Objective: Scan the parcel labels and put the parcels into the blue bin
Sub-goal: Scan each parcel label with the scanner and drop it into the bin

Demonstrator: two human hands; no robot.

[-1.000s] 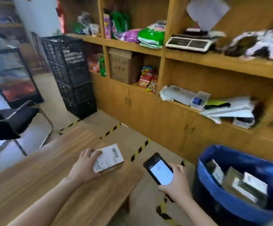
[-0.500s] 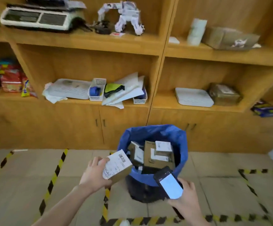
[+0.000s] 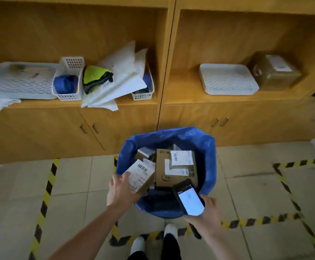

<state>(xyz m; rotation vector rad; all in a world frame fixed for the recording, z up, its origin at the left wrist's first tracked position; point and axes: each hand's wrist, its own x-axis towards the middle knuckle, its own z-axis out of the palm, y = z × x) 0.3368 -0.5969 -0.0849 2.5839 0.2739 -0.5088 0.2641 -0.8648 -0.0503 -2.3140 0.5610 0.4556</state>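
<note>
My left hand (image 3: 121, 190) grips the parcel (image 3: 140, 174) by its near end, label up, just over the blue bin's (image 3: 208, 156) left rim. My right hand (image 3: 208, 212) holds the phone (image 3: 189, 198) above the near rim.

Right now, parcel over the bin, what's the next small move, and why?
Probably open the left hand and drop the parcel: it hangs over the blue bin, above the boxes inside, and the right hand holds the phone clear of it.

Even, dimmish light is seen; shelf recesses (image 3: 40, 34) are shaded. Slight blur, edges bent w/ wide-angle; phone screen (image 3: 190, 202) blown out.
</note>
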